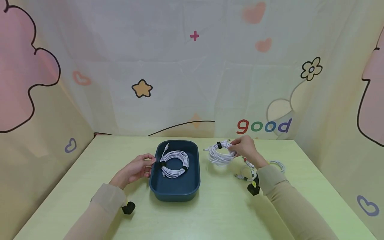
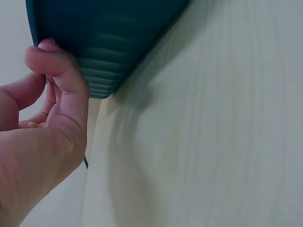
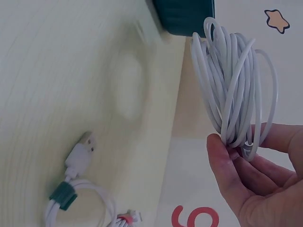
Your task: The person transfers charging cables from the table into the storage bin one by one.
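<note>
A dark blue-green plastic bin stands on the table, with a coiled white cable tied by black straps lying inside it. My left hand is at the bin's left side; its thumb and index finger pinch the rim, as the left wrist view also shows at the bin wall. Off to the right of the bin, my right hand holds a second coiled white cable above the table. Thumb and fingers pinch one end of that coil, whose loops hang out away from the hand.
More bundled cables lie on the table at the right, partly hidden by the right forearm. One with a USB plug and a green strap shows in the right wrist view. A printed cloth backdrop encloses the table.
</note>
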Demonstrator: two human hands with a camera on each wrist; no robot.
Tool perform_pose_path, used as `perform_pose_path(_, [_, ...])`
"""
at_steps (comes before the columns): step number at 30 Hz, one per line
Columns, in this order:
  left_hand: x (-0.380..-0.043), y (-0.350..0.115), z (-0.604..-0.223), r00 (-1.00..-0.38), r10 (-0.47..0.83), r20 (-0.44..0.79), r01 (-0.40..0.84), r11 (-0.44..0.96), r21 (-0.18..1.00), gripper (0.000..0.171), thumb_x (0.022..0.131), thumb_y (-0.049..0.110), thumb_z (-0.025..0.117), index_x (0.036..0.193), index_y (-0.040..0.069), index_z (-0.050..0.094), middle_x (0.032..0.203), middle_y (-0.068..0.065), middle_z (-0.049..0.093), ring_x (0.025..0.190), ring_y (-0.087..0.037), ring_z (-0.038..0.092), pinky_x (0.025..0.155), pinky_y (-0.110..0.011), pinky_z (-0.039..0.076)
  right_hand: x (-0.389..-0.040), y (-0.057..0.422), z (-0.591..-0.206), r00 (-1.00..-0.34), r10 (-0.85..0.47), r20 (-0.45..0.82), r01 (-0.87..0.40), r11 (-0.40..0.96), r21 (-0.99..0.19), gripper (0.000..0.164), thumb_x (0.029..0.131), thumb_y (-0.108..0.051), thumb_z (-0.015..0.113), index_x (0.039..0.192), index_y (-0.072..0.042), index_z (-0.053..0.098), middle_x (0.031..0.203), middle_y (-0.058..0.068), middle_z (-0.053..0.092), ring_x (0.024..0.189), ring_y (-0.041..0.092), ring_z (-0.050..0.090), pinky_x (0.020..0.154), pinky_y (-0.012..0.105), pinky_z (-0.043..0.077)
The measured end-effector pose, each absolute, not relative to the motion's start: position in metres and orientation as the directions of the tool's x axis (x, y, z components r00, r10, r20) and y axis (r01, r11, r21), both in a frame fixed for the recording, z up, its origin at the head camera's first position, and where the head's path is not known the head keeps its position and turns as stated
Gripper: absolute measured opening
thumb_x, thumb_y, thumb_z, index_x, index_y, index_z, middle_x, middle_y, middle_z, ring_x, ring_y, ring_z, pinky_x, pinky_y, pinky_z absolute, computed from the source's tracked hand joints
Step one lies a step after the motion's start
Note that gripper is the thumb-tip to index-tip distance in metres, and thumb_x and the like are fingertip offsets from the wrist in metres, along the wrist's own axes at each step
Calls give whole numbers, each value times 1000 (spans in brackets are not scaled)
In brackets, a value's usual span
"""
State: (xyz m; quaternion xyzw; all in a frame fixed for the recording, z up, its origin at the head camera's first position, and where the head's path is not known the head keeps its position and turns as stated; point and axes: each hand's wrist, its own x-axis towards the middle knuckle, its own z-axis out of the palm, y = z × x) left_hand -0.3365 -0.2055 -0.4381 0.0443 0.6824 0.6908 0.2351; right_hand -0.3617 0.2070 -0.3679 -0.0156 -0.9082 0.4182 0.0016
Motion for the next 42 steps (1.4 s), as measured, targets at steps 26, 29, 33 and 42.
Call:
perform_pose_path(26, [-339,-203,-446,-887,378,-266,-274,33,961,7,102,18,47,105,12,47,76,3,54,64,-12,53,57,-23,46,-349,143,-344,-993,-83,-78,14,589,-808,27,83,-12,75,105,2,70,99,17,67,72,18,60,61,21,55])
perform_pose_path(29, [-338,-203,-446,-885,380,-268,-278,31,960,7,102,18,46,104,12,47,76,3,54,64,-12,53,57,-23,47,-346,135,-346,-991,-114,-64,-16,590,-807,25,82,-11,76,103,2,71,96,16,68,71,17,60,60,22,55])
perform_pose_path(33, [-338,-204,-444,-884,382,-269,-281,24,959,6,102,18,46,104,12,48,75,3,54,63,-12,53,57,-24,47,-342,125,-347,-986,-158,-51,-49,571,-820,24,81,-10,76,101,3,71,93,16,70,68,15,61,60,24,56])
perform_pose_path(42, [-337,-205,-441,-884,397,-247,-263,16,965,5,102,18,46,102,13,48,76,2,55,63,-12,55,58,-24,48,-333,100,-354,-976,-209,-58,-75,576,-814,21,80,-10,77,98,0,72,87,12,71,61,13,59,58,24,55])
